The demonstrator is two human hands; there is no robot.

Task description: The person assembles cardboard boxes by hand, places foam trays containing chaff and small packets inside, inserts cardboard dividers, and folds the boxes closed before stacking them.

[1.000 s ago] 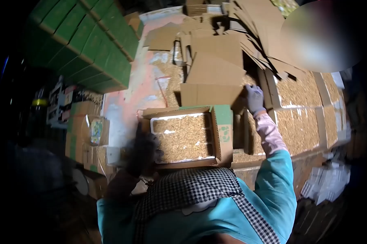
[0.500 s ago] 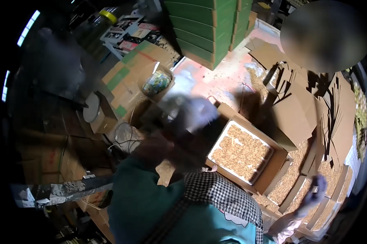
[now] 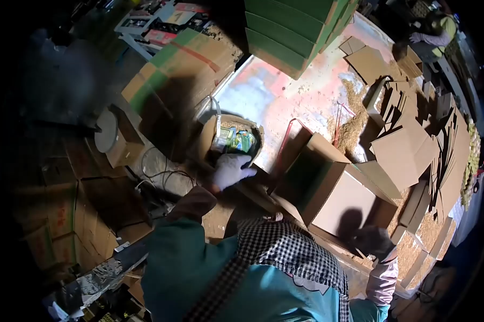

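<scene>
My left hand point(image 3: 232, 170), in a pale glove, is at the near rim of a round tub point(image 3: 204, 142). Its thumb points right, apart from the fingers, and I see nothing held. Inside the tub lie small green, yellow and blue packets point(image 3: 240, 140). Before me stands a cardboard box point(image 3: 321, 197) with raised flaps; a pale flat surface point(image 3: 345, 203) shows inside it. My right hand point(image 3: 375, 242) is in dark shadow at the box's near right side, its fingers indistinct. A hand-shaped shadow falls on the pale surface.
Green stacked boxes point(image 3: 285, 35) stand at the back. Flat cardboard pieces point(image 3: 405, 150) and trays of tan grain-like material point(image 3: 425, 233) lie to the right. A large carton point(image 3: 180, 64) and a loose cable point(image 3: 167, 173) are left. Another person point(image 3: 438, 35) is at the far right.
My left hand, blurred before, is now at the packet tub. My right hand has moved left from the trays to the box. A pale surface shows in the box instead of tan filling.
</scene>
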